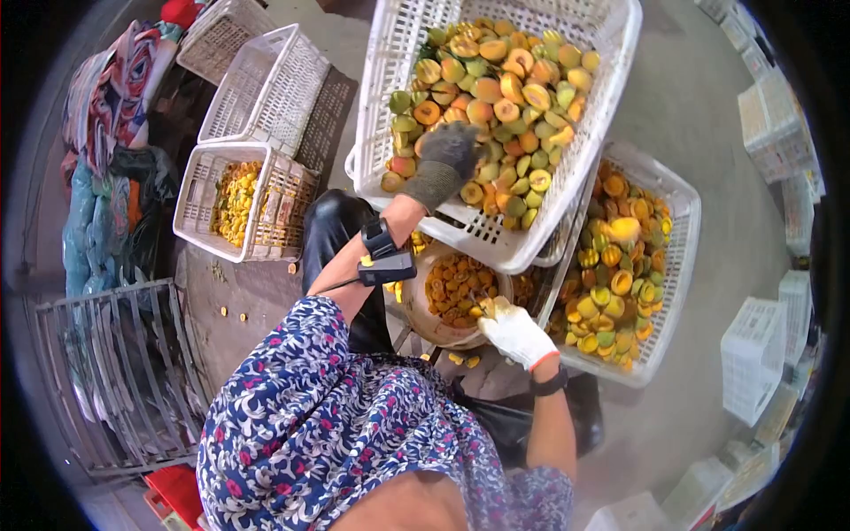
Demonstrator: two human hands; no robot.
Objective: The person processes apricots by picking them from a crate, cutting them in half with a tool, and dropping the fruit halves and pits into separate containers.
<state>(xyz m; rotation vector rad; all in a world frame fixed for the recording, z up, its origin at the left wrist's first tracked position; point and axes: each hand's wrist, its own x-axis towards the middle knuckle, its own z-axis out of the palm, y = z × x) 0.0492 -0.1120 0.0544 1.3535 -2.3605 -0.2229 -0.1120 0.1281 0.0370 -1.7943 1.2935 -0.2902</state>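
My left hand [450, 157], in a dark grey glove, reaches into the upper white basket [567, 226] among whole and halved peaches [518, 93]. Its fingers touch the fruit, but blur and the glove hide how they are bent. A white glove covers my right hand [513, 334], which is closed at the right rim of a round tub [416, 314]. From its fingertips a thin tool seems to point to the upper left; its exact kind is not clear. Inside the tub lie orange-brown peach pits [459, 288].
Right of the tub, a second white basket [677, 257] holds more cut fruit. At left, another basket [197, 199] contains small yellow pieces, with stacked crates [283, 75] behind. A metal rack [124, 376] stands at lower left. More crates [753, 358] line the right.
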